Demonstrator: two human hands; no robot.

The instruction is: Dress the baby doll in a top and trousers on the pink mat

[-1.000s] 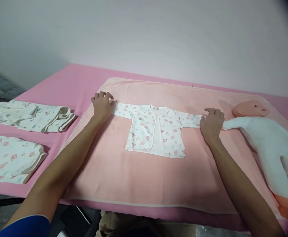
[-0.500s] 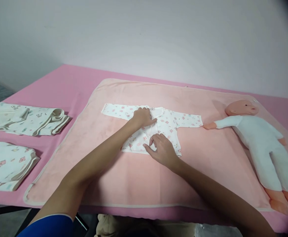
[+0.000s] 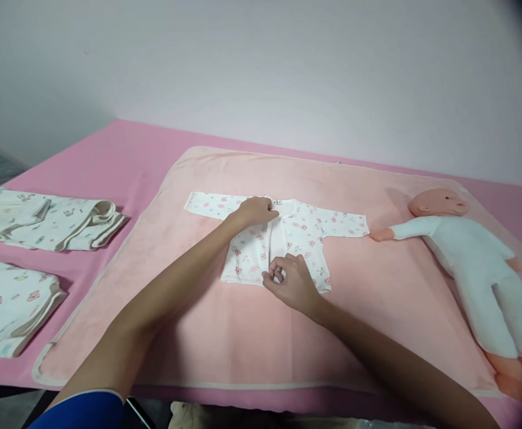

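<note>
A small white baby shirt (image 3: 305,229) with pink bear prints lies front up, its sleeves spread out, on a peach blanket (image 3: 243,333). My left hand (image 3: 256,211) is closed on the edge of its front opening, just below the collar. Lower down, near the hem, my right hand (image 3: 290,280) pinches the same front edge between thumb and fingers. Between the two hands the edge runs almost straight. The shirt's right-hand cuff meets the hand of a baby doll (image 3: 462,256) in a white suit.
Folded printed cloths lie at the left, one farther back (image 3: 50,217) and one nearer (image 3: 15,307). A pink cover (image 3: 140,155) spreads under the blanket. Behind it rises a pale wall (image 3: 261,77). The table's front edge runs below my forearms.
Both hands have left the sleeve cuffs and come inward to the shirt's front. My left hand now grips near the collar, and my right hand has closed near the hem.
</note>
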